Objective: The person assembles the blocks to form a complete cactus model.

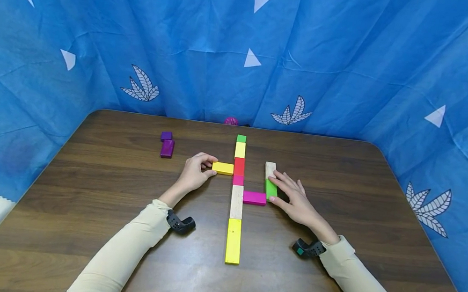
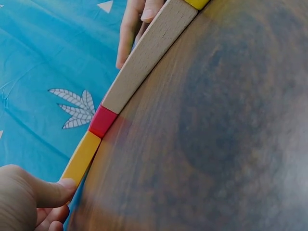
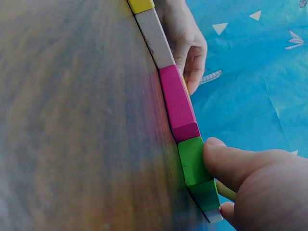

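My left hand point(image 1: 195, 173) pinches a yellow-orange block point(image 1: 222, 168) between thumb and fingers. The block's inner end meets the left side of a straight row, at its red block point(image 1: 238, 166). Fairly straight fingers of my right hand point(image 1: 294, 201) rest on a green block point(image 1: 270, 189) and the end of a pale wooden block point(image 1: 270, 169) beyond it. Left of that green block, a magenta block point(image 1: 254, 198) reaches to the row's long pale block point(image 1: 236, 201). Along the row also lie a pink block point(image 1: 237, 180) and a long yellow block point(image 1: 234, 241) nearest me.
At the row's far end are a small green block point(image 1: 241, 138) and a pale yellow block point(image 1: 239, 150). Two purple blocks point(image 1: 167, 149) lie at the far left of the brown table point(image 1: 83, 216). Blue curtain point(image 1: 206, 82) surrounds the table's back and sides.
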Available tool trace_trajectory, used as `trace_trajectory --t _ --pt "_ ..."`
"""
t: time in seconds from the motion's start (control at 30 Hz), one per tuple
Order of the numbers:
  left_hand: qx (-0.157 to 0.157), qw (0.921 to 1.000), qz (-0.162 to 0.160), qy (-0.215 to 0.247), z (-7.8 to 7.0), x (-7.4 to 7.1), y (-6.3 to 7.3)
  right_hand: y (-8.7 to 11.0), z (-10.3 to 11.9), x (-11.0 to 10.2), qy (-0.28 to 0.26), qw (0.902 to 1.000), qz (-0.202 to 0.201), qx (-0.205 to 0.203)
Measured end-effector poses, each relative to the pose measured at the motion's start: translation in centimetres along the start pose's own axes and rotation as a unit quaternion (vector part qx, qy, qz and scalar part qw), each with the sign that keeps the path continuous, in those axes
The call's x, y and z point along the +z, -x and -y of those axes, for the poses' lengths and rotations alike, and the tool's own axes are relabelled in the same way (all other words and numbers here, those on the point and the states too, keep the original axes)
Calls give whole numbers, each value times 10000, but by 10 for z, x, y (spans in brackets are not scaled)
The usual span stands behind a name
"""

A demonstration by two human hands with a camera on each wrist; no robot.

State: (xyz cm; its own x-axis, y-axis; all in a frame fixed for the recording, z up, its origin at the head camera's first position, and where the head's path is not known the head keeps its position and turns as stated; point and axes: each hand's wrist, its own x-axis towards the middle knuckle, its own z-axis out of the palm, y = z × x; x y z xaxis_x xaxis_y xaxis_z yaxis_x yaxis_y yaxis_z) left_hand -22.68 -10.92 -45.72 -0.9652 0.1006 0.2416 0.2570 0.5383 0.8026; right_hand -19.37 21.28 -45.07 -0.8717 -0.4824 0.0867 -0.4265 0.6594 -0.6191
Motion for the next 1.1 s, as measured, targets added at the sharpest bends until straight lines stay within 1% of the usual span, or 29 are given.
trace_trajectory --t 0.27,0.47,0.67,0.77,0.87,1.0,1.1 --pt "-75 9999 70 10 1 0 -1 0 0 1 7 10000 9 25" --pt "-10 9999 106 -66 0 0 -1 -1 0 1 22 10000 4 25" --pt "158 9997 76 -159 0 -1 0 -1 -1 1 -49 10000 6 -64" --pt "154 9997 98 -153 -1 -1 1 0 -1 1 -54 10000 12 -68" --pt "93 9998 119 -90 -1 -2 1 0 -1 1 -41 10000 5 -63" --pt "8 9999 95 115 0 -4 2 0 0 1 -38 10000 17 -57" --pt "14 9997 39 245 -1 -8 4 0 0 0 -41 10000 29 -44"
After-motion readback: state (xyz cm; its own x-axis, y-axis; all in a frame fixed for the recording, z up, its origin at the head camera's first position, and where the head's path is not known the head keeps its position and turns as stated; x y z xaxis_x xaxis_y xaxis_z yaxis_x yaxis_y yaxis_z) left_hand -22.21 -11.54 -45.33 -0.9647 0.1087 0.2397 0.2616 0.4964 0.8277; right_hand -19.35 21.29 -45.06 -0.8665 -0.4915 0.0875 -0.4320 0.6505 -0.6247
